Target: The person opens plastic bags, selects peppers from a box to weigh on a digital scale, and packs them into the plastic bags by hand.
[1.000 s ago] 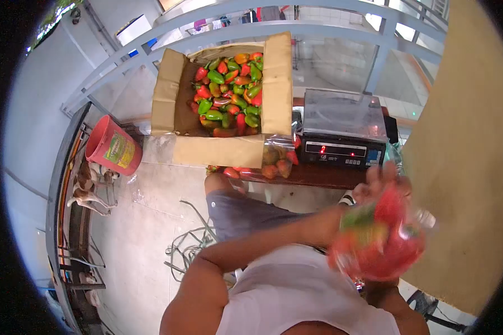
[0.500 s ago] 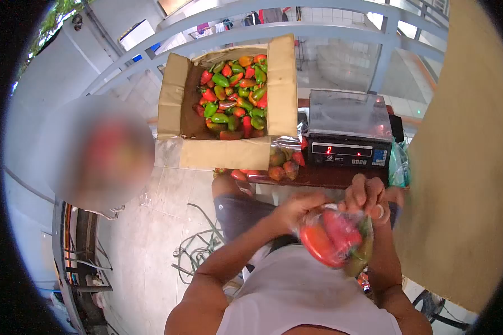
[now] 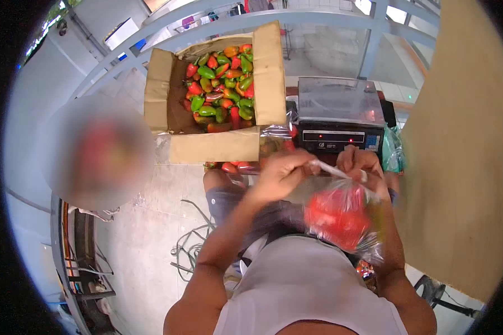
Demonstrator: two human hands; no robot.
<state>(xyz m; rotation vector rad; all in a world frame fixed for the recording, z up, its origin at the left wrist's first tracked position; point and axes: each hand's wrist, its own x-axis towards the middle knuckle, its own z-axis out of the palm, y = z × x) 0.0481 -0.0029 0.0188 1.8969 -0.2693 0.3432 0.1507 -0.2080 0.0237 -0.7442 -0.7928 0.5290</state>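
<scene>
A clear plastic bag of red peppers [image 3: 340, 216] hangs in front of my chest, slightly blurred. My left hand [image 3: 285, 172] pinches one end of the bag's twisted neck. On the other side, my right hand [image 3: 362, 167] has its fingers closed round the neck above the peppers. Beyond my hands stands a black digital scale [image 3: 341, 120] with a lit red display. An open cardboard box [image 3: 215, 147] to its left holds many red, green and orange peppers [image 3: 221, 92].
Bagged peppers [image 3: 237, 167] lie by the box's front edge. A green plastic bag [image 3: 393, 149] hangs right of the scale. A large tan panel [image 3: 458, 167] rises at the right. Green strapping [image 3: 193, 245] lies on the floor. A grey railing [image 3: 318, 18] runs behind.
The bag of peppers was lifted and swung round, and both hands now hold its neck. My left hand has drawn away to the left, stretching the neck between them.
</scene>
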